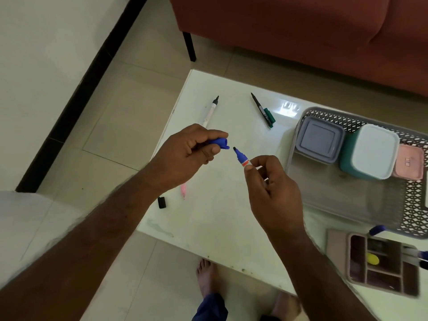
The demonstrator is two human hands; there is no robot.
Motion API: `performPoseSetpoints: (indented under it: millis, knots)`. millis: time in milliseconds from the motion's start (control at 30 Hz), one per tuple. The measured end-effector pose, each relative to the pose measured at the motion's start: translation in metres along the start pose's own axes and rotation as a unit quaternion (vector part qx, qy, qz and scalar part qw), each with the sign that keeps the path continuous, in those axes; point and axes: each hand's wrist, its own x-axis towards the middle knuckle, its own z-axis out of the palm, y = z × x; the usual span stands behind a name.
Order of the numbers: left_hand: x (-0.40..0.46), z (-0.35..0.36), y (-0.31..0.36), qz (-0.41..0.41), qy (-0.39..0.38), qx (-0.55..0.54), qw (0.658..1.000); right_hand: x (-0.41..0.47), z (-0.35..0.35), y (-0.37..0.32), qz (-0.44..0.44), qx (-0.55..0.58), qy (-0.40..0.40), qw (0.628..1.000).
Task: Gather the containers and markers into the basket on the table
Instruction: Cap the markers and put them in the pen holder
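My left hand (pixel 185 154) grips a blue marker cap (pixel 220 142) above the white table (pixel 208 218). My right hand (pixel 271 188) holds an uncapped blue marker (pixel 240 157), tip pointing at the cap, a small gap between them. A white marker (pixel 209 111) and a thin black pen (pixel 260 108) beside a green cap (pixel 269 114) lie at the table's far side. A pink marker (pixel 183 190) and a black cap (pixel 162 202) lie under my left wrist. The grey lattice basket (pixel 412 205) at right holds a grey container (pixel 319 140), a teal container (pixel 368 151) and a pink container (pixel 408 162).
A compartmented pink organizer tray (pixel 382 262) with a yellow piece sits at the table's near right corner, with blue-capped markers (pixel 377 229) beside it. A red sofa (pixel 301 26) stands behind the table. My bare feet (pixel 206 276) are on the tiled floor below the table edge.
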Motion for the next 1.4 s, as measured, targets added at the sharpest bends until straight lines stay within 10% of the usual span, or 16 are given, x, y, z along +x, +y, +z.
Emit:
performPoseSetpoints:
  millis: [633,1067,1400]
  knots:
    - [-0.006,0.106,0.089,0.054,-0.117,0.141,0.982,-0.044,-0.094,0.066,0.04,0.022,0.021,0.999]
    - [-0.016,0.205,0.142,0.062,-0.105,0.062,0.991,-0.087,-0.141,0.111,0.153,0.273,0.064,0.948]
    - [-0.027,0.254,0.179,0.096,-0.112,0.068,0.987,-0.122,-0.217,0.179,0.148,0.13,0.218,0.956]
